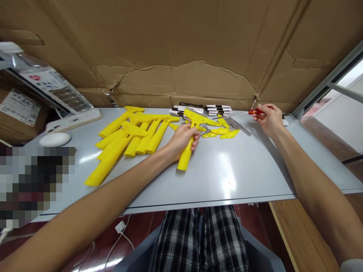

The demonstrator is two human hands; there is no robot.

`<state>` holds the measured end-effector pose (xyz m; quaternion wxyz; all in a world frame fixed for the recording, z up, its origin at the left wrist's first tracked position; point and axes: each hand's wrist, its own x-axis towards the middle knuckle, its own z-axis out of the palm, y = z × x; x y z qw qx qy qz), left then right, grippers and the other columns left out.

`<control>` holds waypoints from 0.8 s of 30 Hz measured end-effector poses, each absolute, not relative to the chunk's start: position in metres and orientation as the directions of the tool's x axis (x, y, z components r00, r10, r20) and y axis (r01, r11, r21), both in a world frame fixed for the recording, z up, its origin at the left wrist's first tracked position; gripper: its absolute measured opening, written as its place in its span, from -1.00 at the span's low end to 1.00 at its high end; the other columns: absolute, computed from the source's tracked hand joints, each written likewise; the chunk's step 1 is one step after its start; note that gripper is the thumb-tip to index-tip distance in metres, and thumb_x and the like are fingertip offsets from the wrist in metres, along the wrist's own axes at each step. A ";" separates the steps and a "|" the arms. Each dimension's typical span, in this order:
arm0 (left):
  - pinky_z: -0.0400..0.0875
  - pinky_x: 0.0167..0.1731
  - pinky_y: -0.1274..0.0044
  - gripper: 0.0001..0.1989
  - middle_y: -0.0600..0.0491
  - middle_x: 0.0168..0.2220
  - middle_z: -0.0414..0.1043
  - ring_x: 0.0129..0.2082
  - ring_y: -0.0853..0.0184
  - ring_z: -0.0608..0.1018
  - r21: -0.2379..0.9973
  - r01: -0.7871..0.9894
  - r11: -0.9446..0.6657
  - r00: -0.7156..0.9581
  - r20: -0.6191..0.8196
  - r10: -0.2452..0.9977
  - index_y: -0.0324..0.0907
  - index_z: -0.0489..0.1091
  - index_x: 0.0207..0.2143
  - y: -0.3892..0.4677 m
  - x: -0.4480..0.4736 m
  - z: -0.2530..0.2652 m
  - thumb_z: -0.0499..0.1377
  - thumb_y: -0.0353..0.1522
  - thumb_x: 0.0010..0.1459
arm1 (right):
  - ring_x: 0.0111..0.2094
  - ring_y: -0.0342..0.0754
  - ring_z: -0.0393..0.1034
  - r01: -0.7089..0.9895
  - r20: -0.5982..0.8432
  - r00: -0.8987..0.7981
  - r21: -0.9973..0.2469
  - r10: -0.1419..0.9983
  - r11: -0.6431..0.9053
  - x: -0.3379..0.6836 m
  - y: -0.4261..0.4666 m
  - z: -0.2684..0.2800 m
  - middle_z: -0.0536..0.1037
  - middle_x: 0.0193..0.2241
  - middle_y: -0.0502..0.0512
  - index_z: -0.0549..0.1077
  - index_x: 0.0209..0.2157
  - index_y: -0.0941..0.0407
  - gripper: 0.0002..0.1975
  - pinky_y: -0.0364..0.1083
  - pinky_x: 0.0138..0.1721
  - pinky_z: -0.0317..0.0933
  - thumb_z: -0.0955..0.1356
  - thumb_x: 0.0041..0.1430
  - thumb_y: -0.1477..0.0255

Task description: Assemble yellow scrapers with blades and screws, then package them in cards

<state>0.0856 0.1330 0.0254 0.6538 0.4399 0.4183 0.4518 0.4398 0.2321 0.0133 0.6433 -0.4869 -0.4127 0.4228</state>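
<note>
My left hand (184,140) is wrapped round the handle of a yellow plastic scraper (185,156), its wide head pointing away from me. In my right hand (268,120) is a red-handled screwdriver (259,110), with its thin shaft pointing left over the small parts. Several more yellow scraper handles (113,151) lie in a heap left of my left hand. Between the hands are loose flat yellow pieces (219,131), a cluster of small screws (206,129) and thin metal blades (239,125). Behind them stand stacks of small blade packs (218,109).
A cardboard sheet (181,83) stands along the table's back edge. At the left are a white mouse (55,139), a power strip (73,120), a plastic bottle (48,79) and a cardboard box (22,109). A metal frame (326,83) rises at the right.
</note>
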 end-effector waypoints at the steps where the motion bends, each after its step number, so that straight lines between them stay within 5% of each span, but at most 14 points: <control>1: 0.16 -0.76 0.65 -0.72 0.21 -0.56 0.28 -0.69 0.52 0.29 0.954 -0.218 0.206 0.240 -0.152 0.959 -0.11 0.19 -0.40 0.132 0.086 0.026 0.28 -0.48 -0.07 | -0.46 -0.04 0.57 -0.126 0.105 0.280 -0.981 0.954 0.145 0.439 0.231 0.011 0.58 -0.48 -0.02 0.30 -0.33 0.05 -0.43 -0.12 -0.50 0.43 0.66 -0.21 0.25; 6: 0.16 -0.76 0.65 -0.74 0.20 -0.56 0.27 -0.68 0.51 0.29 0.955 -0.215 0.206 0.223 -0.157 0.962 -0.11 0.18 -0.41 0.132 0.086 0.029 0.26 -0.48 -0.06 | -0.23 0.05 0.63 0.086 0.216 0.145 -0.975 0.966 0.205 0.447 0.233 0.001 0.61 -0.33 0.06 0.35 -0.29 0.06 -0.42 -0.03 -0.28 0.52 0.67 -0.16 0.14; 10: 0.14 -0.77 0.66 -0.73 0.21 -0.56 0.26 -0.69 0.52 0.28 0.947 -0.244 0.207 0.220 -0.154 0.963 -0.11 0.18 -0.40 0.135 0.085 0.029 0.26 -0.48 -0.05 | -0.28 -0.02 0.55 0.311 0.334 0.123 -0.907 0.935 0.283 0.457 0.232 0.004 0.58 -0.33 0.05 0.42 -0.30 0.07 -0.47 -0.03 -0.24 0.47 0.66 -0.15 0.12; 16: 0.15 -0.77 0.66 -0.73 0.20 -0.56 0.27 -0.70 0.53 0.29 0.946 -0.253 0.202 0.209 -0.150 0.966 -0.11 0.16 -0.41 0.137 0.083 0.030 0.25 -0.49 -0.01 | -0.25 -0.02 0.52 0.628 0.270 -0.059 -0.739 0.961 0.246 0.451 0.222 0.010 0.64 -0.24 0.12 0.58 -0.21 0.13 -0.42 -0.03 -0.17 0.39 0.67 -0.24 0.12; 24: 0.16 -0.77 0.69 -0.76 0.19 -0.56 0.26 -0.71 0.53 0.28 0.937 -0.272 0.220 0.234 -0.158 0.959 -0.13 0.19 -0.41 0.140 0.082 0.028 0.26 -0.46 0.05 | -0.10 0.08 0.56 0.847 0.288 -0.192 -0.434 0.938 0.306 0.446 0.223 0.006 0.69 -0.12 0.14 0.69 -0.13 0.06 -0.68 0.05 -0.01 0.36 0.47 0.18 0.16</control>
